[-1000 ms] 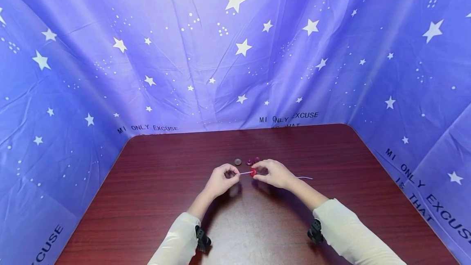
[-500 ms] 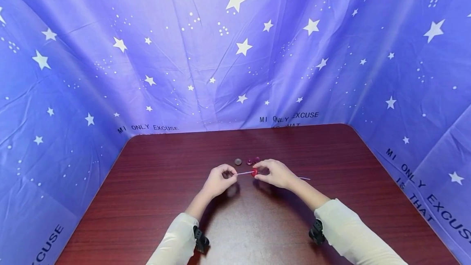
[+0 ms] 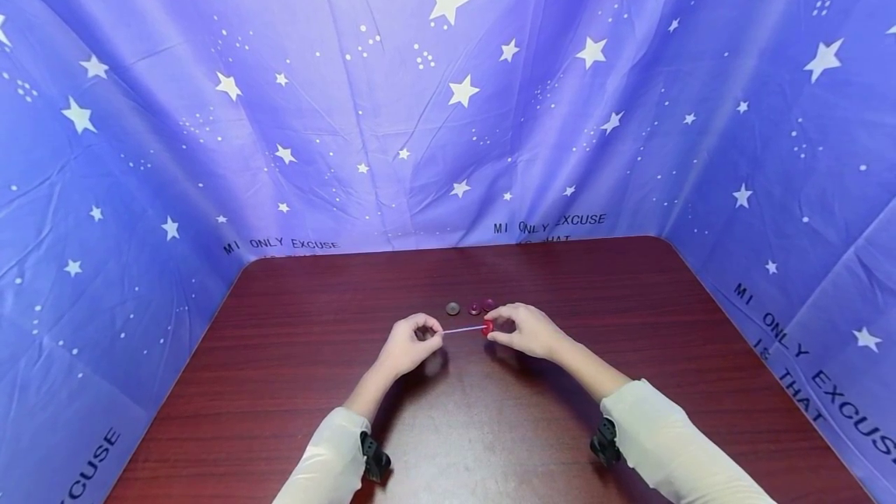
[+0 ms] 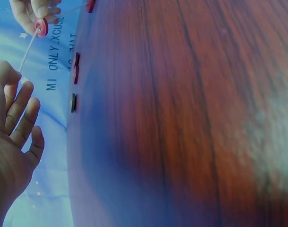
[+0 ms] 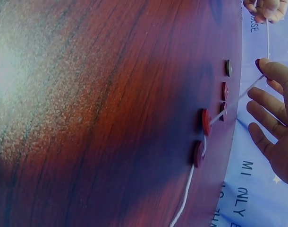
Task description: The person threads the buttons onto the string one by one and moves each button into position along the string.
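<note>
A white string [image 3: 464,330] stretches taut between my two hands above the table. My left hand [image 3: 409,344] pinches its end between thumb and forefinger, with the other fingers loosely spread in the left wrist view. My right hand [image 3: 528,331] pinches a red button [image 4: 41,27] by its rim, and the string passes through it. Beyond that, the right wrist view has the string running down to a second red button [image 5: 207,121] and a dark red button [image 5: 199,153], both threaded and at the tabletop. The right forearm hides these in the head view.
Behind the hands lie a grey-brown button [image 3: 453,308] and two dark red buttons [image 3: 475,308], loose on the brown wooden table [image 3: 315,379]. A blue star-patterned curtain [image 3: 392,99] encloses the back and sides. Each sleeve carries a black wrist camera [image 3: 605,442].
My left hand has moved left, drawing more string through the red button. The tail right of my right arm has slid out of sight. My right hand has shifted slightly right.
</note>
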A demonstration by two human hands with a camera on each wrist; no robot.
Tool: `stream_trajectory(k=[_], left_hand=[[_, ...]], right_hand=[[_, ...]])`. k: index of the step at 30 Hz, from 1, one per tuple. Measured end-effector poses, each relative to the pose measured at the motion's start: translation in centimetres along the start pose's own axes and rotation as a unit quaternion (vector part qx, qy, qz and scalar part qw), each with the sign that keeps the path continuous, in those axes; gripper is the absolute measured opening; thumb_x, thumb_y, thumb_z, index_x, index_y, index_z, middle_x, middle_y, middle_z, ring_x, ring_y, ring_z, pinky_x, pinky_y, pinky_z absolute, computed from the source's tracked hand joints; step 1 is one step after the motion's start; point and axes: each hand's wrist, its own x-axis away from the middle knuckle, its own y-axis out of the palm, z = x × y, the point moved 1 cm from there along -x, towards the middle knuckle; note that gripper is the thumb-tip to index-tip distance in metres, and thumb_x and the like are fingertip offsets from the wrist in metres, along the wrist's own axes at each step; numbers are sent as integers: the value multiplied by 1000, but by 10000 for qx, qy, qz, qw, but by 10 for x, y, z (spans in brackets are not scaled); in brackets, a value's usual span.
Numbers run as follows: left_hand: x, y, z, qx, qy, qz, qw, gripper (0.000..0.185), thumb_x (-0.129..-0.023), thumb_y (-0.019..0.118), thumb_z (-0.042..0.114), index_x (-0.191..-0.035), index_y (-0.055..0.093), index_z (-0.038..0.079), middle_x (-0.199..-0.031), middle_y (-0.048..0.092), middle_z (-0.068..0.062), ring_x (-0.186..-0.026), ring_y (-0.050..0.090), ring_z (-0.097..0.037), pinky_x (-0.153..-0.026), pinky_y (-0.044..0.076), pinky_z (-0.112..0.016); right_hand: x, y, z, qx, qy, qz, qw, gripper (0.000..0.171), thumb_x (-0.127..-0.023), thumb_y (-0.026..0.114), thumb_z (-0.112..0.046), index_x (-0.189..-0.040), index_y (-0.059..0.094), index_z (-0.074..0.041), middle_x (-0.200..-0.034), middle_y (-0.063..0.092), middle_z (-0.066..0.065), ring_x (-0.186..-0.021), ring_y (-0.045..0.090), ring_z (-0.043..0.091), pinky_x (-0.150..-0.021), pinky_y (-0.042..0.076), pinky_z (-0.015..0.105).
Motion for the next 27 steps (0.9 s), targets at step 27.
stream_trajectory(k=[27], left_hand=[[10, -18, -12, 18, -217, 114, 9997, 7, -77, 66, 6, -78, 65, 12, -67, 61, 3, -61, 53, -4, -58, 44, -17]], right_hand=[[4, 2, 4, 17, 90, -96, 9999, 29, -80, 70, -27, -106, 68, -14, -87, 70, -6, -89, 62, 13, -80, 48, 34]])
